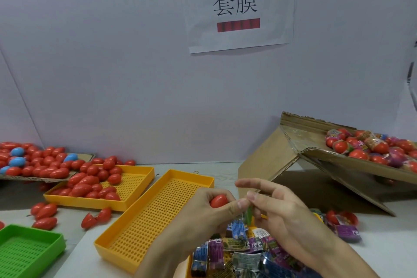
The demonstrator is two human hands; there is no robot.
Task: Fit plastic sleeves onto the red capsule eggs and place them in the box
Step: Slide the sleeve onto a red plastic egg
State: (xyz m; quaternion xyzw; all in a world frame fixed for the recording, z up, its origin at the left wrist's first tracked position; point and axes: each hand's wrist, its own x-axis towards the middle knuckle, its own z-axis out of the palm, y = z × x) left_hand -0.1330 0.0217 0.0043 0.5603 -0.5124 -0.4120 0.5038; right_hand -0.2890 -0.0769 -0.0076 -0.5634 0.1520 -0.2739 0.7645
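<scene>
Printed plastic sleeves (237,253) are heaped nearest, below both hands. One red capsule egg (218,201) is enclosed in the left hand (209,212) grip, above the empty yellow tray (146,216). A green sleeve (249,215) is pinched by the right hand (277,212), its forefinger extended.

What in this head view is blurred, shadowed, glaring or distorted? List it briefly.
Head view: even, soft lighting, no strong glare; the tilted brown cardboard box casts a dark shadow beneath itself; wide-angle distortion bends the wall edge at far left; the red bars on the white paper sign are smeared and unreadable; the left hand holding a red capsule egg and the right hand look slightly soft.
</scene>
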